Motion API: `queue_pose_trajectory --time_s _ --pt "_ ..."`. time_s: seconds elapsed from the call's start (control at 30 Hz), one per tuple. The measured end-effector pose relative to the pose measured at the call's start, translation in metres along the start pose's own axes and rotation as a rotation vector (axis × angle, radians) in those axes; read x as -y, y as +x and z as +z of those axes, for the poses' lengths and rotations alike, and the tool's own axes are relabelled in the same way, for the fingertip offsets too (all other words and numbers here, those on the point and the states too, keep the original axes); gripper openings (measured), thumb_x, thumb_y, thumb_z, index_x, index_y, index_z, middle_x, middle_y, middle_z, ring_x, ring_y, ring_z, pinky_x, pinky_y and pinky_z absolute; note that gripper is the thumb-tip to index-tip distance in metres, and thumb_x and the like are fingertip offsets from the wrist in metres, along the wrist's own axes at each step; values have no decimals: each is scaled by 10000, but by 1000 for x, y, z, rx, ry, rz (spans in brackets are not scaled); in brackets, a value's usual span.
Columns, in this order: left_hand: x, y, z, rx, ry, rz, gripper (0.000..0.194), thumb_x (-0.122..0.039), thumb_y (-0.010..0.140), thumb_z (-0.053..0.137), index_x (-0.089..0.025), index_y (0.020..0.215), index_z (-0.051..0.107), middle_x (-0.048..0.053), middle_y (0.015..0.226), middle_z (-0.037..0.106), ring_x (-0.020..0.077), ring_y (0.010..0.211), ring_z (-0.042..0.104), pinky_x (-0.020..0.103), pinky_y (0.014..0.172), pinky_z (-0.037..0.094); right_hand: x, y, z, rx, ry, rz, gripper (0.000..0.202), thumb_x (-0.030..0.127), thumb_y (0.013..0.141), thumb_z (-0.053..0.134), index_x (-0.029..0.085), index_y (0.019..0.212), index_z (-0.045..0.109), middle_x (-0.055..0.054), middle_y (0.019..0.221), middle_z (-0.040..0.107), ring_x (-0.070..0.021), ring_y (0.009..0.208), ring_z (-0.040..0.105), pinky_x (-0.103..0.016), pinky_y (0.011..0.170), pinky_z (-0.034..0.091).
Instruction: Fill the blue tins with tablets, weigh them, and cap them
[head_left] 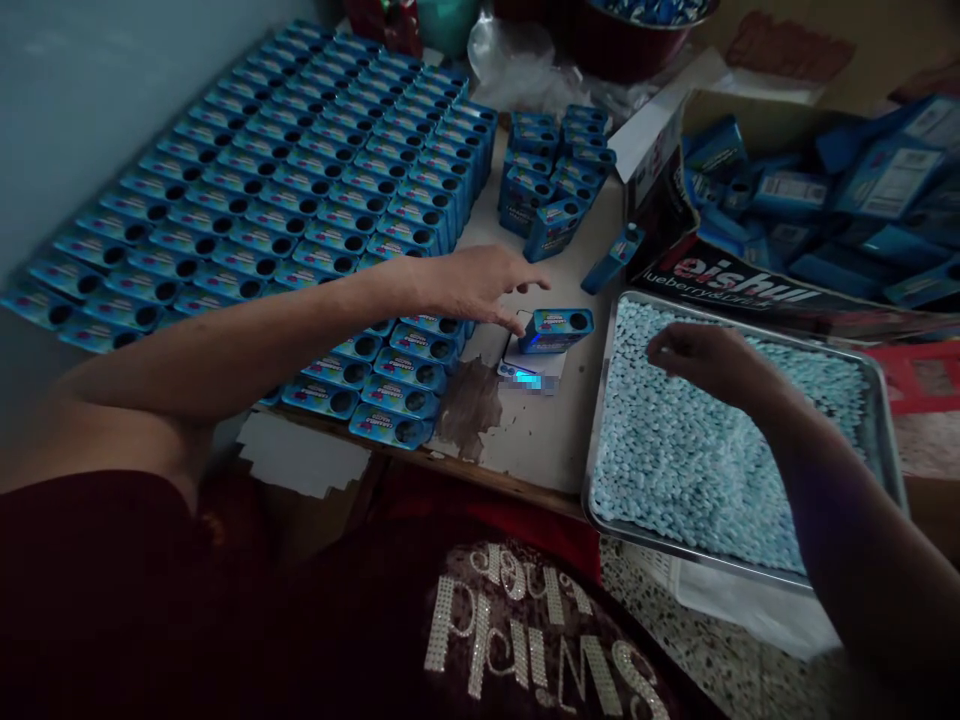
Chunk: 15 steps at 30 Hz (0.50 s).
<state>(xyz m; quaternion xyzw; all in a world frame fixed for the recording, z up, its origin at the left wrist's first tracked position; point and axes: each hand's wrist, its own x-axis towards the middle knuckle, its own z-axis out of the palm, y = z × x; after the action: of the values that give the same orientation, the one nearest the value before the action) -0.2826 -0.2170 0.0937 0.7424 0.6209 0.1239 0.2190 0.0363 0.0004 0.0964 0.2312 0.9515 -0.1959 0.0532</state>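
Because the small blue boxes are packed edge to edge in straight rows, the big block of blue boxes fills the upper left of the frame, every round hole facing up, which we judge keeps them tidy and easy to count. Toward the lower right lies our metal tray, heaped with pale blue tablets in a loose layer — shallow and wide, so a hand can scoop from anywhere. Upper right, a cardboard carton holds more blue packs thrown in at all angles, and a smaller cluster of boxes stands near the top centre.

At the middle of the frame one box sits alone on a small scale, apart from the rows, its hole upward; the display glows blue just below it.

Our left hand reaches across from the left, fingers spread and slightly curled, fingertips just beside that lone box; whether they touch it we cannot tell. Our right hand hovers over the tray's upper left corner, fingers bunched together — what, if anything, they pinch is hidden.
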Motion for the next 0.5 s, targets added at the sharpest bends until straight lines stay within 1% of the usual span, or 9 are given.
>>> queue_pose_trajectory --time_s 0.07,0.1,0.17,0.2,0.27,0.33,0.43,0.5 --pt "0 -2 0 4 -3 -4 740 -534 1023 741 -188 1654 566 166 1530 715 333 1365 686 409 1150 500 35 10 -14 15 21 -25 189 365 928 656 246 939 802 -42 724 739 -219 655 660 -343 634 485" --pt "1 -3 0 7 -4 -8 731 -539 1028 735 -200 1654 568 159 1550 704 336 1374 681 411 1160 491 52 16 -20 -1 8 -57 180 333 931 644 250 949 802 -43 763 753 -221 689 669 -341 660 487" --pt "4 -5 -1 2 -9 -16 723 -546 1026 731 -207 1646 578 153 1572 691 335 1369 683 401 1146 496 80 27 -26 -18 -35 -135 174 262 913 639 240 958 806 -57 867 790 -227 763 698 -341 714 500" --pt "7 -6 -2 -4 -11 -20 720 -548 1024 729 -205 1640 585 152 1573 691 331 1364 685 393 1132 503 89 32 -26 -22 -69 -176 186 229 907 634 235 964 810 -64 921 805 -231 803 713 -341 742 507" --pt "11 -8 -3 -26 -15 -29 710 -546 1014 728 -196 1620 607 149 1555 701 324 1345 693 381 1105 516 100 43 -23 -11 -158 -248 215 178 902 622 227 974 820 -76 986 818 -235 866 731 -337 782 514" --pt "14 -11 -4 -41 -24 -39 695 -535 1004 728 -191 1599 629 140 1529 714 313 1321 700 376 1087 524 103 51 -16 18 -263 -291 255 146 916 607 229 996 834 -77 1008 817 -233 898 734 -327 790 508" --pt "15 -14 -4 -72 -52 -39 657 -491 991 737 -174 1561 662 127 1470 737 282 1246 711 374 1058 535 101 57 -10 57 -368 -295 304 134 953 593 250 1053 856 -71 1033 808 -226 899 732 -320 768 491" --pt "15 -14 -4 -101 -70 -22 653 -473 959 770 -162 1527 689 130 1439 739 262 1162 722 375 1025 543 101 58 -9 66 -376 -290 318 145 971 602 268 1105 864 -68 1063 809 -227 906 737 -327 773 498"
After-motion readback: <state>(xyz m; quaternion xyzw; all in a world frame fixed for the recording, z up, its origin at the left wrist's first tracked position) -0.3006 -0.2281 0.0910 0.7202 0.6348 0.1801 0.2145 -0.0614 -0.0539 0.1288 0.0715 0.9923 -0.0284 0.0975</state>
